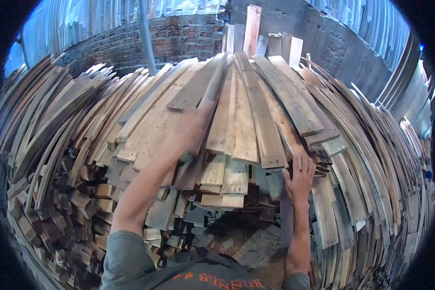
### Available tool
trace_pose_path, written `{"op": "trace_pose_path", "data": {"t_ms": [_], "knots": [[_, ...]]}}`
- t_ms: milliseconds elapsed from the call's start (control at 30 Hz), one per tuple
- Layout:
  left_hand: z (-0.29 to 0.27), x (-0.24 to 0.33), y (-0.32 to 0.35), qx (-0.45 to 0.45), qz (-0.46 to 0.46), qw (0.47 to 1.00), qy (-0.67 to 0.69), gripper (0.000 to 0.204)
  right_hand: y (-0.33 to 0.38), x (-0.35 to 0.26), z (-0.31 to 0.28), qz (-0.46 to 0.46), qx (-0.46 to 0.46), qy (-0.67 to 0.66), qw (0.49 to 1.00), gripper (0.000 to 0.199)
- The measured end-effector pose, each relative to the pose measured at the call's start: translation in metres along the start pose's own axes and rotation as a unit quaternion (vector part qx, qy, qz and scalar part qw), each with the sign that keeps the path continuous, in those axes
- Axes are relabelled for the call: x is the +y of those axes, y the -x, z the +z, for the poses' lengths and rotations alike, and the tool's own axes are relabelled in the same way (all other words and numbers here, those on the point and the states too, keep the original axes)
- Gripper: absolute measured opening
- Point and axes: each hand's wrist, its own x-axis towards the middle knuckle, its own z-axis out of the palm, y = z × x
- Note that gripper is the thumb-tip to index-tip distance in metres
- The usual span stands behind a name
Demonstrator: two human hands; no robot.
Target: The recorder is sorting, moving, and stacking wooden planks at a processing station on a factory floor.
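Note:
Long wooden planks lie stacked before me, their near ends toward me. My left hand point(191, 130), smeared by motion, is closed around a narrow plank point(216, 79) in the middle of the stack. That plank is blurred too and looks tipped on its edge. Farther right, my right hand point(300, 178) rests with fingers stretched and thumb apart against the near end of a brown-stained plank point(282, 121). Between my hands lie a pale knotted plank point(244, 121) and a greyer plank point(261, 113). A wide grey-brown plank point(295, 104) lies on top, just beyond my right hand.
More stacked boards point(372, 145) curve away on the right. At the left are further long boards point(48, 111) above piled short offcuts point(79, 232). Several boards point(252, 29) stand against a grey wall point(319, 43). A metal pole point(146, 38) rises before a brick wall point(101, 46).

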Motion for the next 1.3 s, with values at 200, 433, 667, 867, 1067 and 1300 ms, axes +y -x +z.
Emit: {"op": "trace_pose_path", "data": {"t_ms": [200,433,667,867,1067,1300], "knots": [[0.008,0.048,0.011,0.012,0.083,0.985,0.151,0.059,0.003,0.015,0.013,-0.011,0.034,-0.004,0.999,0.064],[0.041,-0.110,-0.024,0.075,-0.311,0.945,0.060,0.055,-0.002,0.010,0.009,-0.015,0.041,0.027,0.999,0.066],[0.062,-0.215,-0.061,-0.225,-0.272,0.932,-0.088,0.059,-0.001,0.011,0.020,-0.033,0.038,0.026,0.998,0.066],[0.078,-0.216,-0.111,-0.112,-0.506,0.840,0.159,0.060,0.004,0.011,0.015,0.010,0.030,0.028,0.999,0.065],[0.089,-0.355,-0.084,-0.034,-0.533,0.794,0.290,0.062,-0.017,-0.017,0.020,-0.009,0.049,-0.040,0.998,0.065],[0.054,-0.188,-0.176,-0.011,-0.453,0.785,0.422,0.030,0.006,0.007,0.010,0.036,0.035,0.007,0.999,0.064]]}}
